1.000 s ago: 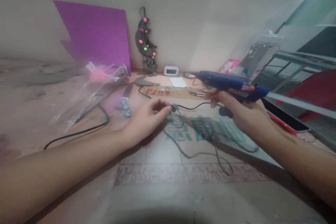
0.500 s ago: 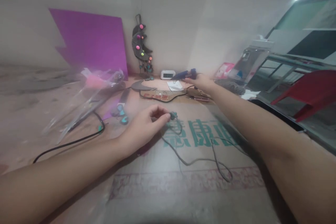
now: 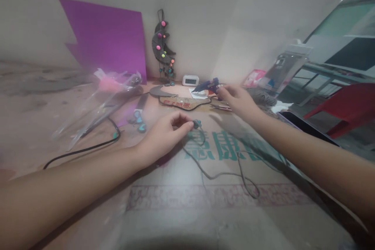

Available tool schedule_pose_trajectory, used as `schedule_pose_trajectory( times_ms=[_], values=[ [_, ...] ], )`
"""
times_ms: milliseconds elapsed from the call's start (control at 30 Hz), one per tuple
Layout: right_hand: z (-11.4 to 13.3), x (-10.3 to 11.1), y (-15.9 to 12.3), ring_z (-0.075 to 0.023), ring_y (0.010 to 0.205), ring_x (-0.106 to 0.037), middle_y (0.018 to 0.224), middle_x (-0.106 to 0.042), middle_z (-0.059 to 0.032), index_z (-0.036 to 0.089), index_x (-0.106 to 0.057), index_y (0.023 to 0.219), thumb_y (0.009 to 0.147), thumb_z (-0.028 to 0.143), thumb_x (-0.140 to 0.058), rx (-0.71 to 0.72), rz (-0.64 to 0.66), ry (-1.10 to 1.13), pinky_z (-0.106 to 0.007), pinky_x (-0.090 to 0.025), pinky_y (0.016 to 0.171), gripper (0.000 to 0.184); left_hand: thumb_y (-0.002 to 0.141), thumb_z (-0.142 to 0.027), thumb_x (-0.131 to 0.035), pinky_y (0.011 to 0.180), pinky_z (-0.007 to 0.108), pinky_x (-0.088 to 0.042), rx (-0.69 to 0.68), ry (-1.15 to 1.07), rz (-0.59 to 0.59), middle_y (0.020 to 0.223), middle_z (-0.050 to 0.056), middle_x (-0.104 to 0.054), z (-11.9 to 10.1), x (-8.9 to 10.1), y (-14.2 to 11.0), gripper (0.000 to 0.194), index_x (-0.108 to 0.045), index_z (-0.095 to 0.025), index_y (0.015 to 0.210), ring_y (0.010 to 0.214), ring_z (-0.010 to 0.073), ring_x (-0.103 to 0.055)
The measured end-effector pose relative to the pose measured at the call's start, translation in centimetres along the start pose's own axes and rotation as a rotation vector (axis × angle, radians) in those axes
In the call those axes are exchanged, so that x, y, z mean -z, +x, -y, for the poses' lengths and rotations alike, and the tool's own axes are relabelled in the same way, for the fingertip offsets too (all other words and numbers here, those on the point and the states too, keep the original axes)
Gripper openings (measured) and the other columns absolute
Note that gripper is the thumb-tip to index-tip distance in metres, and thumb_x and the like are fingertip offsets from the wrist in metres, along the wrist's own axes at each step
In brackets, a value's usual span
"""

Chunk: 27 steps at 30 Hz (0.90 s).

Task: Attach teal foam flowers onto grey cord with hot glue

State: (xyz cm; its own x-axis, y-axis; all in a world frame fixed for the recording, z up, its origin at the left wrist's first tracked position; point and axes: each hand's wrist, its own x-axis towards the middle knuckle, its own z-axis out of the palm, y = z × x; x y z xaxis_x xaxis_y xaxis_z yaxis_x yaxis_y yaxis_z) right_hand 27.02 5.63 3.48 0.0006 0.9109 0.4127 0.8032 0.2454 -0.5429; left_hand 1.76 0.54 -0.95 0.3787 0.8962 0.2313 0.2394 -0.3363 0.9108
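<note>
My left hand (image 3: 166, 129) is closed, with thumb and forefinger pinching a small grey-and-teal piece (image 3: 197, 124) above the cardboard. A thin grey cord (image 3: 211, 175) loops down from that piece across the printed surface. Farther back, my right hand (image 3: 238, 99) has its fingers closed at the rear of a blue glue gun (image 3: 207, 85). The gun's nozzle points left and down over a small white paper (image 3: 198, 93). How the fingers wrap its handle is partly hidden. A grey crescent (image 3: 162, 91) lies to the left of the paper.
A moon-shaped hanging ornament (image 3: 162, 45) with coloured balls is at the wall beside purple sheets (image 3: 108, 39). Also here are a white digital clock (image 3: 190, 80), plastic bags (image 3: 96, 97), a black cable (image 3: 84, 150), teal pieces (image 3: 139, 121), grey yarn (image 3: 263, 97) and a dark-screened tablet (image 3: 304, 127).
My right hand has drawn back slightly toward me, and the glue gun sits a little nearer and lower. My left hand keeps its pinch on the small piece. The view has shifted slightly.
</note>
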Motion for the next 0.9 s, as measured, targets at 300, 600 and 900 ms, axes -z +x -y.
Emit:
schedule_pose_trajectory(
  times_ms=[300,600,900],
  values=[
    [5.2,-1.9,-8.5,-0.0065,0.042,-0.047,0.087,-0.064,0.0004,0.025,-0.047,0.121,0.082,0.047,-0.068,-0.317,0.477,0.761,-0.021,-0.036,0.033,0.049,0.091,-0.033,-0.058,0.069,0.027,-0.048,-0.068,0.121,-0.033,0.09,0.002,-0.068,-1.1,0.2,-0.4,0.017,-0.064,-0.017,0.092,0.081,0.0154,-0.062],
    [5.0,-2.4,-9.1,-0.0101,0.055,-0.052,0.068,-0.056,0.0067,0.023,-0.049,0.105,0.077,0.03,-0.072,-0.183,0.364,0.705,-0.023,-0.044,0.049,0.038,0.091,-0.03,-0.058,0.078,0.029,-0.047,-0.131,0.194,-0.074,0.092,0.002,-0.068,-0.9,0.2,-0.1,0.015,-0.065,-0.017,0.094,0.083,0.016,-0.061],
    [5.2,-2.0,-9.4,-0.0162,0.07,-0.059,0.073,-0.064,-0.001,0.023,-0.061,0.079,0.09,0.032,-0.059,0.155,0.123,0.248,-0.03,-0.045,0.068,0.015,0.091,-0.031,-0.057,0.081,0.03,-0.047,-0.152,0.207,-0.042,0.093,0.003,-0.069,-1.3,0.3,-0.5,0.016,-0.065,-0.017,0.092,0.086,0.0171,-0.062]
  ],
)
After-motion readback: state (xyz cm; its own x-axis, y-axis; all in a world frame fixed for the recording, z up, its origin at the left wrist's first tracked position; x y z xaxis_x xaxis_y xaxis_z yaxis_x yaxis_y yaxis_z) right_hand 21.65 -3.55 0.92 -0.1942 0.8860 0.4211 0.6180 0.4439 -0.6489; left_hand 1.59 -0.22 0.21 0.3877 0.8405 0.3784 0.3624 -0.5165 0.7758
